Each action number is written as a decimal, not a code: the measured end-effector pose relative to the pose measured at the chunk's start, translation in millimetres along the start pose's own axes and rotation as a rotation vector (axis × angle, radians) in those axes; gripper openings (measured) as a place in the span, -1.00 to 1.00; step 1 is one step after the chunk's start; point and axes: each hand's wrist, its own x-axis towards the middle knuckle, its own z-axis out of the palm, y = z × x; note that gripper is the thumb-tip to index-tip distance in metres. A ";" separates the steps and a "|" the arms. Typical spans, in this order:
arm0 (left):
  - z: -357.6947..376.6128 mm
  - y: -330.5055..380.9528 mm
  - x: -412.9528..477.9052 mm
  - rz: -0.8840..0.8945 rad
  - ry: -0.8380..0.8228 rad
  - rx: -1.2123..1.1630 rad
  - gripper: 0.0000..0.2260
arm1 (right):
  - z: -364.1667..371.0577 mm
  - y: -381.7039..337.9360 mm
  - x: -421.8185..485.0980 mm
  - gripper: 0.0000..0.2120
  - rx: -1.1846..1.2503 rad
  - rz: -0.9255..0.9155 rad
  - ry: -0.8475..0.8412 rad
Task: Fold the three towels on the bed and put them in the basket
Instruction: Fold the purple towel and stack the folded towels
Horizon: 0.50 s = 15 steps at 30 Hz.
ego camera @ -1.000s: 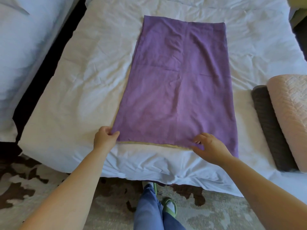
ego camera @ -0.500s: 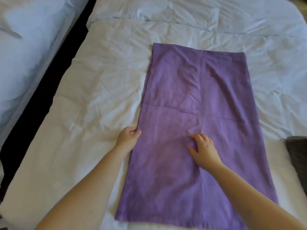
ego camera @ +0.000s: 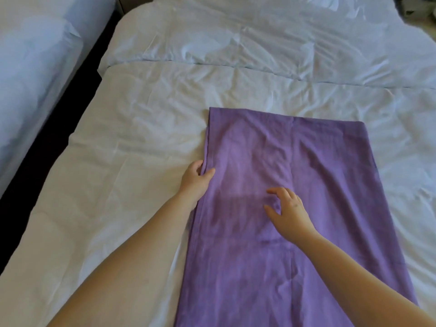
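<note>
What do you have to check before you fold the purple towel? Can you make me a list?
1. Is the purple towel flat on the bed? Ok, only small creases.
2. Does the left hand grip the towel's left edge? Ok, thumb on top of the cloth.
3. Does the right hand hold the cloth? Cannot tell; it rests on the towel's middle with bent fingers.
4. Is the towel's near end straight? Cannot tell; it runs out of the picture.
5. Is the basket ready nearby? Cannot tell; none is in view.
</note>
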 end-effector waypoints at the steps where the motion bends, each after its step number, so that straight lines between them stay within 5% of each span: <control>1: 4.2 7.0 12.8 0.026 -0.002 0.003 -0.60 | -3.5 -1.2 14.8 -0.63 0.004 -0.005 -0.001; 9: 36.0 58.8 109.3 0.119 -0.073 -0.098 -0.67 | -28.8 -16.1 136.3 -0.64 0.061 -0.064 0.046; 13: 50.0 84.1 142.2 0.031 -0.238 -0.172 -0.65 | -47.3 -16.8 186.5 -0.57 0.008 -0.091 0.089; 15: 59.1 89.5 144.8 0.178 -0.249 -0.030 -0.75 | -54.4 -16.0 204.3 -0.56 -0.002 -0.100 0.092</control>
